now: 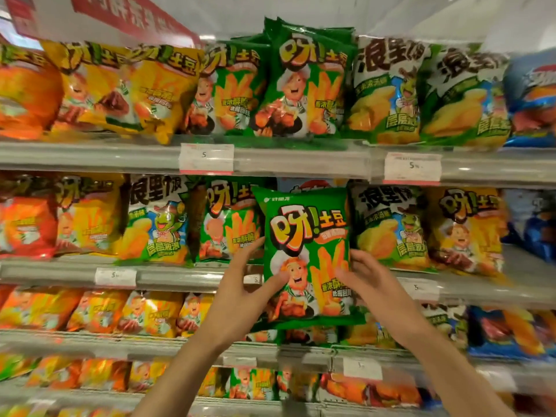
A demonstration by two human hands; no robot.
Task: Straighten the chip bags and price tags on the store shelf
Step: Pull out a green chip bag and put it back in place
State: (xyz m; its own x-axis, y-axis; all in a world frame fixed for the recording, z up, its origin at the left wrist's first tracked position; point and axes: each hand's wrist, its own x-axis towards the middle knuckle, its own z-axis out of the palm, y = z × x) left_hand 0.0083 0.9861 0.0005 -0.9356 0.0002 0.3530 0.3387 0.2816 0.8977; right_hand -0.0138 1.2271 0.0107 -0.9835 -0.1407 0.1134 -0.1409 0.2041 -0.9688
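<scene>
A green chip bag [305,236] with a cartoon chef is held upright in front of the second shelf, out from the row. My left hand [240,291] grips its left edge, thumb on the front. On the bag's right edge sits my right hand [365,279], thumb also on the front. Behind the bag is a gap in the row, where a blue-and-white bag top [304,183] shows. A white price tag [206,158] hangs on the top shelf rail, and another price tag [412,169] hangs to its right.
Yellow, orange, green and blue chip bags fill several shelves. A green bag [304,82] on the top shelf stands taller than its neighbours. More price tags sit on the second rail, one tag [115,276] at the left. A red sign [132,16] hangs above.
</scene>
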